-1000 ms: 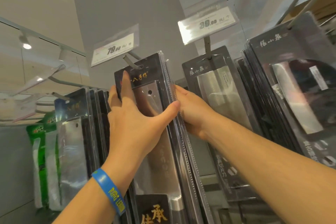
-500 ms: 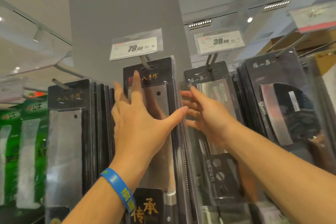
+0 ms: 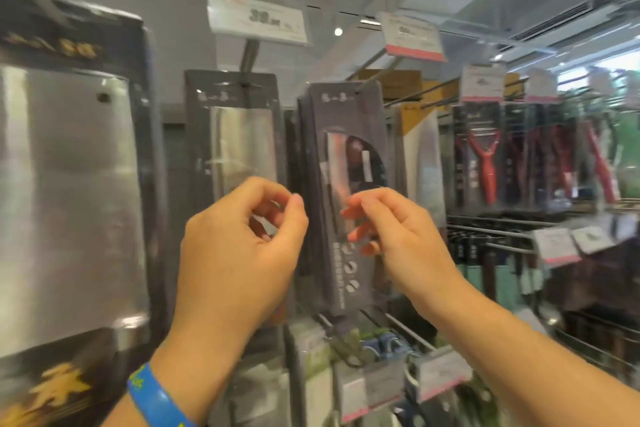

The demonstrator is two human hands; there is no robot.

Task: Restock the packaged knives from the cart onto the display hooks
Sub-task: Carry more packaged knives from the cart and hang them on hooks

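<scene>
A packaged cleaver [image 3: 69, 184] in black card hangs at the left, close to the camera. Right of it another boxed cleaver [image 3: 239, 135] hangs on a hook under a price tag [image 3: 258, 15]. A third dark knife pack [image 3: 349, 191] hangs in the middle. My left hand [image 3: 239, 253], with a blue wristband, floats in front of the packs with loosely curled fingers and holds nothing. My right hand [image 3: 398, 236] is beside it, fingers loosely curled, also holding nothing, in front of the third pack. The frame is blurred by motion.
Red peelers [image 3: 485, 163] and more packaged tools hang on hooks to the right. Metal hook rails [image 3: 491, 232] with price tags stick out at the right. Lower hooks carry small packs [image 3: 367, 378] below my hands.
Both hands have left the cleaver pack they pressed on and pulled back toward me. The view has swung right, so that pack now sits at the left.
</scene>
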